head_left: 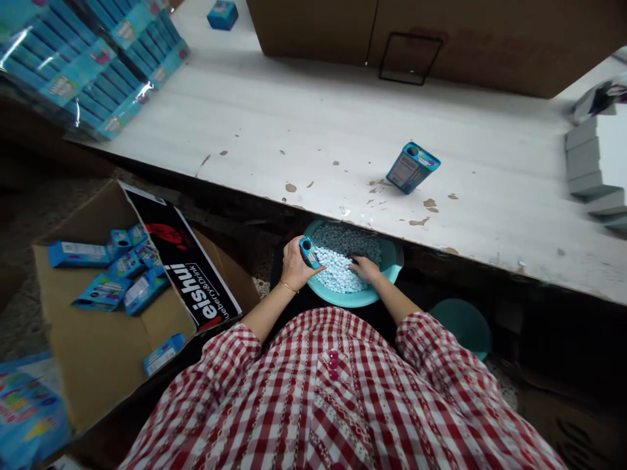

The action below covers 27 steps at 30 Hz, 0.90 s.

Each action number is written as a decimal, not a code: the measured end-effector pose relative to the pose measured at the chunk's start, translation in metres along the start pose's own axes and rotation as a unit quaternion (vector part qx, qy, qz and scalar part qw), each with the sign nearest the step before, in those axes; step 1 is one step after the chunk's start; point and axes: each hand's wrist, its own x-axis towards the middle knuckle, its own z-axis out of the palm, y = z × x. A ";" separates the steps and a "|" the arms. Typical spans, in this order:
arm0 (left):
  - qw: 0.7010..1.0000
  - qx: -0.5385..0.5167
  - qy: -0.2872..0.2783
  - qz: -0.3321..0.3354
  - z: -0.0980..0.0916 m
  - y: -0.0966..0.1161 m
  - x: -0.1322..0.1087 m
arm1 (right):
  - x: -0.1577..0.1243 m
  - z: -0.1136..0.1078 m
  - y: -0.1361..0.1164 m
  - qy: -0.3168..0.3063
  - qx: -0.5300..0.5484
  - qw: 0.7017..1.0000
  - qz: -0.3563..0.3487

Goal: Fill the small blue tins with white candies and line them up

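My left hand (294, 264) is closed around a small blue box (308, 252) with a dark round opening in its top, held at the left rim of a teal basin (345, 299). Small white pellets (337, 271) fill the basin, its far part in shadow under the table edge. Over the pellets, my right hand (366, 269) has its fingers drawn together; a dark bit shows at the fingertips, too small to name. Another blue box (413, 168), also with a round opening on top, stands on the white table (274, 117) ahead.
Left of me, an open cardboard carton (88, 339) contains several blue boxes (128, 264). Plastic-wrapped packs of blue boxes (98, 72) lie at the table's far left, near a single blue box (223, 14). A large brown carton (441, 39) stands behind. A teal bucket (461, 325) is at lower right.
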 end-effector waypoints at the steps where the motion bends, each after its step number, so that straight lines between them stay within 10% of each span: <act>1: 1.000 -0.001 0.001 0.001 0.000 -0.001 0.000 | -0.003 -0.003 0.006 0.004 0.010 1.000 -0.005; 7: 1.000 -0.007 -0.012 -0.007 0.013 0.007 0.002 | -0.045 -0.055 0.019 0.080 0.088 0.990 -0.079; 14: 0.999 -0.001 -0.051 0.012 0.033 0.033 0.006 | -0.086 -0.124 -0.046 0.058 -0.123 0.989 -0.065; 23: 0.998 0.005 -0.058 0.021 0.045 0.039 0.002 | -0.094 -0.137 -0.109 0.059 -0.314 0.945 -0.075; 27: 0.998 -0.005 -0.051 0.028 0.044 0.036 0.002 | -0.102 -0.145 -0.097 0.060 -0.313 0.945 -0.072</act>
